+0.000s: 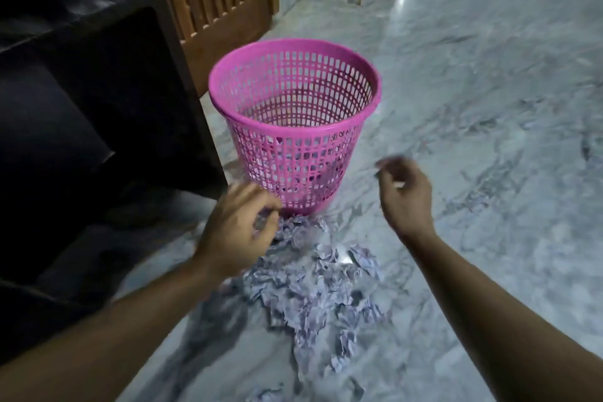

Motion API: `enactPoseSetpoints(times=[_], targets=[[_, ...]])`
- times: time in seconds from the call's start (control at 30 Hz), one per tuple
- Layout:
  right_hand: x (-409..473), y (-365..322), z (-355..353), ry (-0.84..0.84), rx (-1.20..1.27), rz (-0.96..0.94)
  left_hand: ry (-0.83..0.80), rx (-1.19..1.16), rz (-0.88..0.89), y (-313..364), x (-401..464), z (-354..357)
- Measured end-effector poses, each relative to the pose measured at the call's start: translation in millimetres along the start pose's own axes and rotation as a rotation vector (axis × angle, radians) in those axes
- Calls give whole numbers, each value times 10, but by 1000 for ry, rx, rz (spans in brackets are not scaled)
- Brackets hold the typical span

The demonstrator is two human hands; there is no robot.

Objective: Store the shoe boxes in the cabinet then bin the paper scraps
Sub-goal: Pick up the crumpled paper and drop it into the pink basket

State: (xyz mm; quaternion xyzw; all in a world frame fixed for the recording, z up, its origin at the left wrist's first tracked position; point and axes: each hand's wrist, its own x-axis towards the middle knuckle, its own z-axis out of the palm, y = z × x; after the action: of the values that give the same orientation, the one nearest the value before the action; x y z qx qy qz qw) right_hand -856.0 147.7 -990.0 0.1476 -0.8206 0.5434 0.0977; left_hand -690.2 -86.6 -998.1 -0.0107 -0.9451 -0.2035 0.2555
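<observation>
Left hand: fingers curled loosely, tips blurred, low over the near edge of the paper scraps; whether they pinch a scrap, cannot tell. Right hand: raised beside the bin, thumb and forefinger tips close together; blurred, so any scrap between them cannot be made out. Scraps: crumpled pale pieces heaped on the marble floor, pile reaching from the bin's foot toward the camera. Pink mesh bin: upright on the floor, some paper visible through its lower wall. Dark cabinet just left of the bin. No shoe boxes visible.
</observation>
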Motion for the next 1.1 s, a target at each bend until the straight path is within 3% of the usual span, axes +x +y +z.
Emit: enactPoseSetpoints(times=[0.1,0.2,0.47,0.53,0.63,0.73,0.83,0.93,1.1], targets=[[-282,510,231,-428,-273,78,-320,138,-211,-403,-481,433],[-378,632,622,-705,-465,75,-484,192,-316,-615,-461,752],[-549,792,1578,-882,-844,-40,-558,231,-408,-675,-303,1312],[-625,869,1574,-841,-931,-125,-571,248,-389,-667,-364,1347],[-711,956,1402,-825,-857,-182,-537,175,-412,-589,-517,1331],[-733,1039,1171,-924,-789,-111,-585,112,-384,-564,-650,1289],[-688,967,941,-812,-625,40,-556,-20,-377,-524,-670,1206],[-675,698,658,-579,-213,259,-371,-135,-383,-336,-517,988],[-470,-193,231,-344,220,112,21,-366,-188,158,182,237]])
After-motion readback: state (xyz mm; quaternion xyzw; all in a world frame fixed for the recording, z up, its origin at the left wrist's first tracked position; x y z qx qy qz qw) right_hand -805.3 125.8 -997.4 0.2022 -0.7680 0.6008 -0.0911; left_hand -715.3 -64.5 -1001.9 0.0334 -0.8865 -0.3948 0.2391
